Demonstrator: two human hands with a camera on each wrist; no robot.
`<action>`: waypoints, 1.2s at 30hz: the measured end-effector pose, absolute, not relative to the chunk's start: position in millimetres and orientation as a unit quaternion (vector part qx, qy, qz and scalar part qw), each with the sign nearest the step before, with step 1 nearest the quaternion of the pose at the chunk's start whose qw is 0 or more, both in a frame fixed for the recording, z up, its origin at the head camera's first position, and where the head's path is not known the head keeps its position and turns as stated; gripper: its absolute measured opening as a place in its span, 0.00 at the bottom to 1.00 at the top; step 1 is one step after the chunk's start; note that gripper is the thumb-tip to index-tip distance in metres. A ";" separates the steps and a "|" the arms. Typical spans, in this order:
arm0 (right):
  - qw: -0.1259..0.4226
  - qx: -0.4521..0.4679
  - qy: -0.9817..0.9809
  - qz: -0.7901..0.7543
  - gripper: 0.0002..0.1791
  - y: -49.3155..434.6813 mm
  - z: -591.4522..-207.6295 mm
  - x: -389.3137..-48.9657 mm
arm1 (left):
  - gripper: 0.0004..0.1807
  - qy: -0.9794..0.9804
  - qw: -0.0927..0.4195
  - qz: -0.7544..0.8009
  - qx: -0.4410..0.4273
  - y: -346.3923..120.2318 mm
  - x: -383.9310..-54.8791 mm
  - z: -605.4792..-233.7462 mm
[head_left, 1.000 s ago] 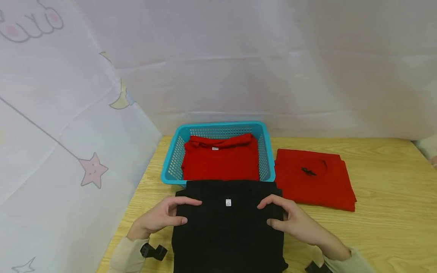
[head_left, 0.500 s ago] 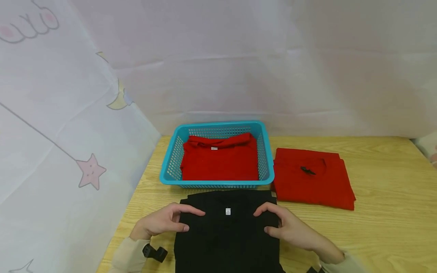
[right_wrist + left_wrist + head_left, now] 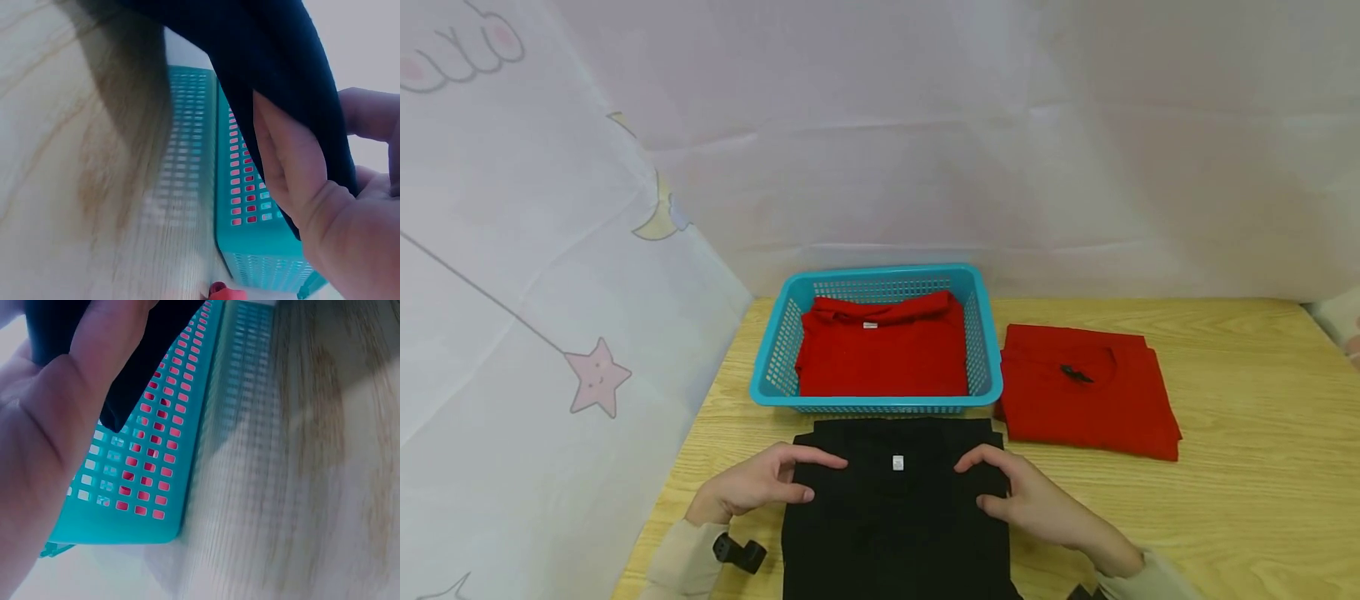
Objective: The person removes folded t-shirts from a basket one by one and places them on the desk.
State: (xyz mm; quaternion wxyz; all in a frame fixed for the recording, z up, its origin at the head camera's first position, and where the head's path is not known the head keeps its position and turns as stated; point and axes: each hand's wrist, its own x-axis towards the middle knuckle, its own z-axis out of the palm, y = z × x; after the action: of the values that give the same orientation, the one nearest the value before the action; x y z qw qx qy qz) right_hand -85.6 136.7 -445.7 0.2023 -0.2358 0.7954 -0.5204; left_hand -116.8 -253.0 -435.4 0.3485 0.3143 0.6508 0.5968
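Note:
A folded black shirt with a white neck label lies across the front middle of the head view, its near end cut off by the frame. My left hand grips its left side, with thumb and forefinger visible on top. On the right side, my right hand holds it the same way; in the right wrist view several fingers reach under the cloth. Both wrist views show the shirt held above the table. Beyond it stands a turquoise basket, with a folded red shirt inside.
Right of the basket, another folded red shirt with a small dark mark at its neckline lies on the wooden table. A pale printed sheet hangs behind the table and along its left side.
The black shirt, in both hands, has drawn back from the basket's front rim, which it overlapped a second ago. Over the last half second it has hardly moved.

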 end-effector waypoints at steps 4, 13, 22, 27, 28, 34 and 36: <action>0.199 -0.232 0.803 -0.511 0.20 135.0 -446.9 -87.8 | 0.24 0.666 0.344 0.587 0.306 -254.7 -117.7 -435.9; 0.200 -0.233 0.812 -0.496 0.20 131.5 -448.5 -92.8 | 0.25 0.719 0.353 0.534 0.270 -257.3 -120.1 -438.5; 0.185 -0.234 0.854 -0.426 0.21 126.5 -450.2 -94.9 | 0.25 0.775 0.361 0.461 0.239 -257.1 -122.6 -441.0; 0.194 -0.230 0.858 -0.417 0.21 124.7 -449.4 -95.7 | 0.25 0.793 0.362 0.439 0.218 -255.1 -121.8 -439.9; 0.195 -0.230 0.858 -0.415 0.21 124.4 -449.0 -95.8 | 0.25 0.796 0.360 0.435 0.217 -254.7 -121.5 -439.5; 0.202 -0.228 0.862 -0.405 0.21 121.4 -446.4 -96.3 | 0.24 0.811 0.356 0.411 0.217 -254.1 -121.6 -436.8; 0.204 -0.229 0.862 -0.404 0.21 120.2 -446.1 -97.2 | 0.24 0.814 0.357 0.405 0.214 -254.3 -122.5 -437.2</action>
State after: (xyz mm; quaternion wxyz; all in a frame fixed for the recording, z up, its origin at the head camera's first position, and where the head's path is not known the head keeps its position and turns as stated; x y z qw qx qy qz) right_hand -97.2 120.2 -446.1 0.2043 -0.2290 0.8620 -0.4036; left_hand -122.5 -254.3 -437.2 0.3568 0.2144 0.8138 0.4055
